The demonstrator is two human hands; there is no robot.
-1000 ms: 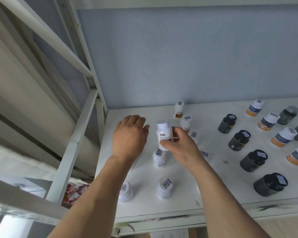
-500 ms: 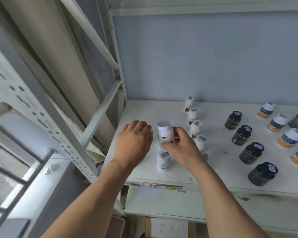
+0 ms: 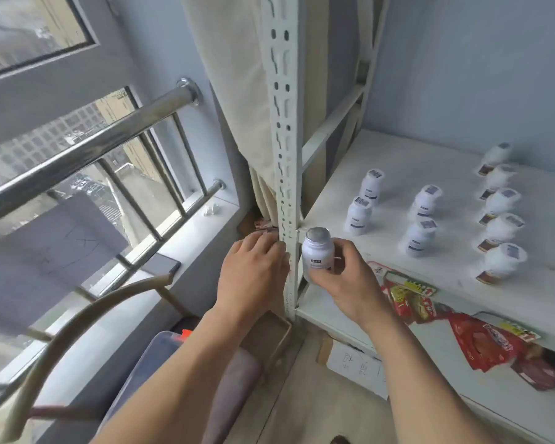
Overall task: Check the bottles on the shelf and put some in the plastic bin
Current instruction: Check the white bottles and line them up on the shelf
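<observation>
Pale blue walls close in a corner where a white metal shelf (image 3: 407, 174) stands beside a barred window (image 3: 87, 149), with a cream curtain (image 3: 237, 91) hanging behind the shelf's slotted upright post (image 3: 285, 139). Just right of that post, off the front corner of the shelf board, the right hand (image 3: 346, 283) holds a white bottle (image 3: 318, 253) upright, fingers and thumb curled round its lower body, its silvery cap on top and a dark label band facing the camera. The left hand (image 3: 253, 270) is just left of the post, back of the hand up, fingers together and bent loosely toward the post; it holds nothing, and whether the fingertips touch the post cannot be told. On the board to the right of the post stand four more white bottles (image 3: 420, 206) with barcode stickers on their caps, and farther right a row of white bottles with brown-banded labels (image 3: 500, 225), blurred. Below the board, right of the post, red snack packets (image 3: 481, 341) lie on a lower level beside a sheet of paper (image 3: 359, 363). Low and left of the post, partly hidden under the left forearm, is a translucent plastic bin (image 3: 161, 350) with an orange clip, near a curved chair back (image 3: 77, 315).
</observation>
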